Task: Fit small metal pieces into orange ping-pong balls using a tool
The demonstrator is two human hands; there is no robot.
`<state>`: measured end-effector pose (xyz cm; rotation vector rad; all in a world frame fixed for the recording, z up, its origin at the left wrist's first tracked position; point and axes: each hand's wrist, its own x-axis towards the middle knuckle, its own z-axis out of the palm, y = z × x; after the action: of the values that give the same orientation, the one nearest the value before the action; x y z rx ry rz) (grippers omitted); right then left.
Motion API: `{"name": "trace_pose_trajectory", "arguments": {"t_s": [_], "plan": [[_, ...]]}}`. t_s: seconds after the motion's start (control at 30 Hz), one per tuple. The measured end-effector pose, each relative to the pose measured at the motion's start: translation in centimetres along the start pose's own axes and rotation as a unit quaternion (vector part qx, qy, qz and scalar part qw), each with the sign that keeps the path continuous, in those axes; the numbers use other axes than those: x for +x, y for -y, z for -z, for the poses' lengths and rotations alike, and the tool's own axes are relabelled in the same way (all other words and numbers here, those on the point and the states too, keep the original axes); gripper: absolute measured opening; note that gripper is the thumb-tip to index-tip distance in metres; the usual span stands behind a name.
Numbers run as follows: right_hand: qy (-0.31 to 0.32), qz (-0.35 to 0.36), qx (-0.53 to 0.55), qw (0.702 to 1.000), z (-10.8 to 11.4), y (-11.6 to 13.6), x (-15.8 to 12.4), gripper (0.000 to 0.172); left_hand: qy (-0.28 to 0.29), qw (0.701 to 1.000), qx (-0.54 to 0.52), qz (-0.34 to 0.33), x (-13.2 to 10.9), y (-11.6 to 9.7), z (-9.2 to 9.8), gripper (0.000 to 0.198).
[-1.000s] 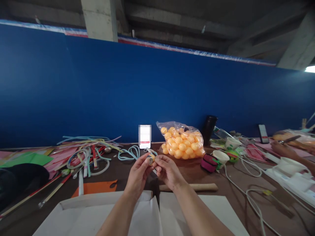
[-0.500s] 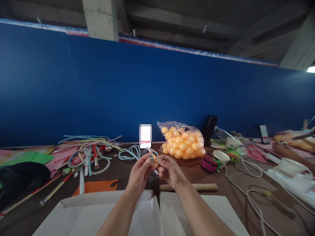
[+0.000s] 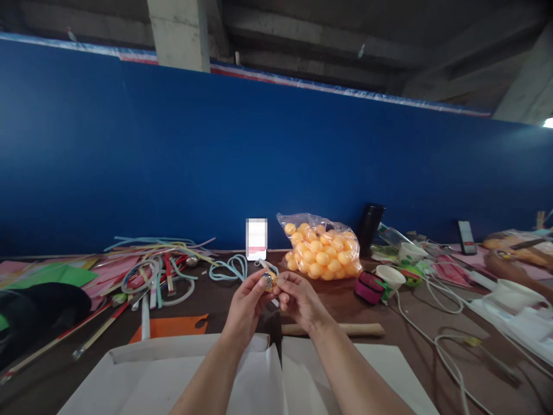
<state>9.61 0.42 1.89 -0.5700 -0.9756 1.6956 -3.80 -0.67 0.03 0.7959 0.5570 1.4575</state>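
Near the middle, a small orange ball [image 3: 272, 281] with a dark and silvery patterned patch is pinched between both hands. My left hand [image 3: 247, 302] grips it from the left, thumb and fingers closed on it. From the right, my right hand [image 3: 300, 300] touches it with its fingertips pressed together. Fingers hide part of the ball. Just behind my hands stands a phone [image 3: 257, 239] with a blurred screen. A clear bag of orange balls [image 3: 322, 253] lies to the right of it.
Coloured strips [image 3: 159, 248] and papers [image 3: 56, 276] lie at left. A wooden handle [image 3: 358, 329] and white box [image 3: 164, 374] are in front. Right are a purple pouch [image 3: 368, 287], paper cup [image 3: 390, 276], black bottle [image 3: 370, 227], cables and another person's hand [image 3: 501, 266].
My hands hold nearly the same pose around the ball. The whole view has shifted very slightly. At the far right, the other person's hand has moved a little.
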Motion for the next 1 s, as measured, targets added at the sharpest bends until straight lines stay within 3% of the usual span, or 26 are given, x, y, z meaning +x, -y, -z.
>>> {"name": "trace_pose_trajectory", "arguments": {"t_s": [1.0], "plan": [[0.000,0.040,-0.070,0.997,0.10,-0.13,0.05,0.021,-0.009,0.999,0.045,-0.005,-0.09,-0.51,0.01,0.038]]}}
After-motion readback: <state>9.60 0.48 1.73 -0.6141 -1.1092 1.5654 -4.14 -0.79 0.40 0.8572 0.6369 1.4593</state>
